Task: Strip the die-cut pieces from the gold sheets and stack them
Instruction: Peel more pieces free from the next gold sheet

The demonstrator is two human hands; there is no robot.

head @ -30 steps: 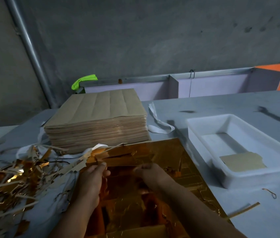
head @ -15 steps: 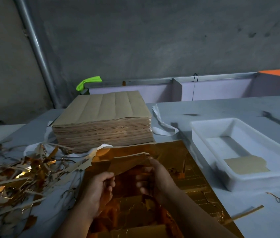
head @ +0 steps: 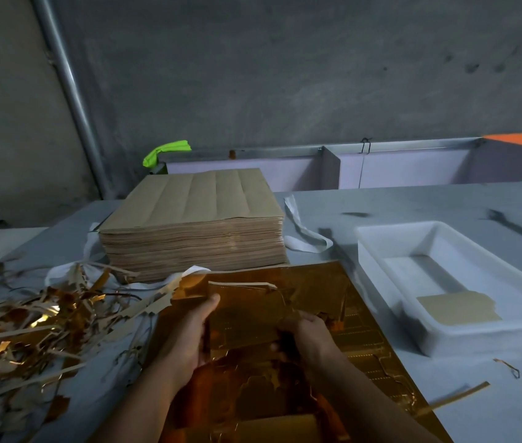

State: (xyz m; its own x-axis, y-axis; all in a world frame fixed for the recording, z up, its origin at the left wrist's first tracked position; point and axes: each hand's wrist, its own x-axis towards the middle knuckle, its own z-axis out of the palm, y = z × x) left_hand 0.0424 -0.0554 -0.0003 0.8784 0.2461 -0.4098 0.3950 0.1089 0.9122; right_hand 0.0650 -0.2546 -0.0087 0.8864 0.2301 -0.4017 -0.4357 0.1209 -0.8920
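Left hand [head: 189,338] and right hand [head: 309,337] each grip a side of a gold die-cut piece [head: 246,318], fingers curled round it, over the gold sheet [head: 368,334] at the table's [head: 413,199] near edge. Pulling evenly near the cut lines should avoid tearing. Scrap strips [head: 13,330] crowd the left edge; a white tray [head: 419,270] holding one finished piece [head: 459,310] sits right; a brown stack [head: 189,215] stands behind.

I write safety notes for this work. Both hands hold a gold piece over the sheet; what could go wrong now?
The gold piece, held by the left hand and right hand, looks thin and ragged on top; a hard pull may tear it. The scrap pile lies near the left hand; strips could get mixed in.
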